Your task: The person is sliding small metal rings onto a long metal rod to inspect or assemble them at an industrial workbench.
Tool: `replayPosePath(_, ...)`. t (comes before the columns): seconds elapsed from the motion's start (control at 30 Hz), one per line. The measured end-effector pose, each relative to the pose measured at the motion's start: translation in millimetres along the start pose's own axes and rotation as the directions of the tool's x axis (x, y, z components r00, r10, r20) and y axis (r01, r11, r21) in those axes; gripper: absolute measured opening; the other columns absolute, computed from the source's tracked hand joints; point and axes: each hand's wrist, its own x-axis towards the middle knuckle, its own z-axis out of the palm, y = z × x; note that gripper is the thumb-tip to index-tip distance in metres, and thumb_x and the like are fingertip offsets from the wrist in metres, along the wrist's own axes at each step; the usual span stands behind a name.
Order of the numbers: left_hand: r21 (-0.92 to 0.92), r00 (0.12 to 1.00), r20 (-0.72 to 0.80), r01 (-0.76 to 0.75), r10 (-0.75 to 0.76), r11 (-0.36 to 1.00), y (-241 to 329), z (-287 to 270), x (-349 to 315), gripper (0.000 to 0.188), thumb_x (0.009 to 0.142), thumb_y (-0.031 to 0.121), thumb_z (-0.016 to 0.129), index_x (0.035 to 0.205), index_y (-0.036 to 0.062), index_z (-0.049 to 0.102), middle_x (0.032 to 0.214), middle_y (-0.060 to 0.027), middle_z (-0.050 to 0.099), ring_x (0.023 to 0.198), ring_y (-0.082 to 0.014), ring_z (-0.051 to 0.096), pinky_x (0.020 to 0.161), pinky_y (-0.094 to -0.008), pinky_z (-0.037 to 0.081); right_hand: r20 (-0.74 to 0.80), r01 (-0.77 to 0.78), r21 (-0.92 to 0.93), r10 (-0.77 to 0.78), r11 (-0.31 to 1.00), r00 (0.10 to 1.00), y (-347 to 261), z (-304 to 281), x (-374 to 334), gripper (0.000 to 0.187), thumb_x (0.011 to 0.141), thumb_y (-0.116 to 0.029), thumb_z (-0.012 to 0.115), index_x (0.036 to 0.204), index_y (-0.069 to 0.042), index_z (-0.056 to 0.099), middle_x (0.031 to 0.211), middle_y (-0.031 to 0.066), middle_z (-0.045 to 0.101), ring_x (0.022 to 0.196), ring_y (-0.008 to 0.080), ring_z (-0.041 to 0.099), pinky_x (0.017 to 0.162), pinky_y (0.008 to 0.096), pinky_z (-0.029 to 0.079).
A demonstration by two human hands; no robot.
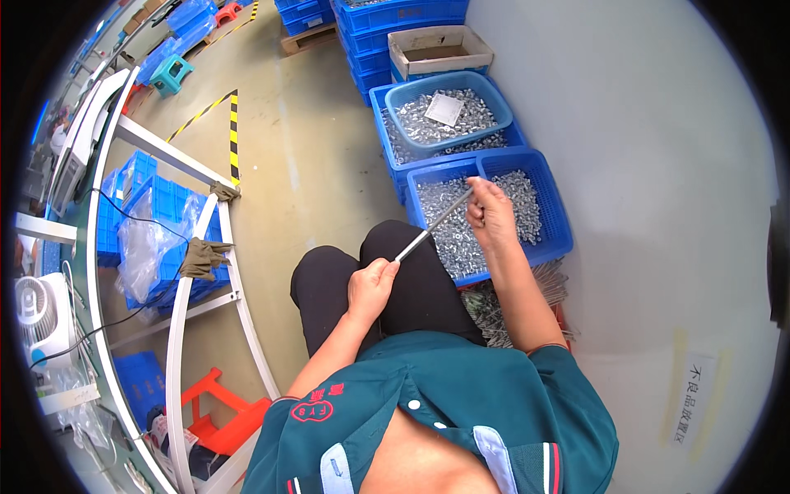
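Observation:
A thin grey metal rod (434, 226) slants above my lap, from lower left to upper right. My left hand (372, 288) is closed round its lower end, over my knees. At the upper end, the fingertips of my right hand (492, 212) pinch the rod; whether a small part sits between them is hidden. Just beneath my right hand stands a divided blue basket (559, 247), with small silver metal parts (448, 235) in both compartments. Long thin metal rods (491, 313) lie below my right forearm, partly covered by it.
Beyond the divided basket, a light-blue basket (504, 111) of metal parts rests on a blue crate (387, 156). A worn open box (485, 59) and stacked blue crates (360, 41) stand behind. A white wall (625, 165) rises at right; a white-framed bench (175, 354) at left.

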Motion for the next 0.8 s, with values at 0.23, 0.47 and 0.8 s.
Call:
replayPosePath(0.23,0.02,1.0,-0.011,0.029,-0.029,0.999,-3.9,-2.7,0.7,0.036,0.089,0.028,0.057,0.065,0.0023,0.049,0.052,-0.0145,0.043,0.044,-0.0273,0.041,0.046,-0.0367,0.036,0.258,-0.453,-0.282,0.522,0.846,0.813,4.0,7.5,-18.0,0.023,0.091,-0.015,0.055,0.108,-0.001,0.056,0.068,-0.002,0.046,0.047,0.0029,0.035,0.039,0.0159,0.025)
replayPosePath(0.47,-0.039,0.998,0.02,0.057,-0.057,0.998,2.0,-4.0,1.6,0.034,0.09,0.023,0.057,0.066,0.0007,0.046,0.053,-0.0067,0.034,0.05,-0.0109,0.032,0.046,-0.0304,0.031,-0.044,-0.464,0.359,0.511,0.81,0.859,14.4,-34.6,7.4,0.025,0.096,-0.021,0.043,0.105,0.001,0.05,0.086,0.0119,0.053,0.07,0.0158,0.053,0.047,0.0197,0.043)
replayPosePath(0.8,-0.001,1.0,-0.001,0.03,-0.03,1.0,3.3,-2.8,1.4,0.033,0.089,0.025,0.057,0.066,0.0019,0.049,0.053,-0.0151,0.043,0.044,-0.0278,0.041,0.045,-0.0364,0.035,0.151,-0.496,0.315,0.473,0.809,0.868,17.9,-55.6,21.3,0.021,0.092,-0.018,0.05,0.106,-0.001,0.052,0.081,0.0055,0.051,0.06,0.0095,0.045,0.04,0.0174,0.03)
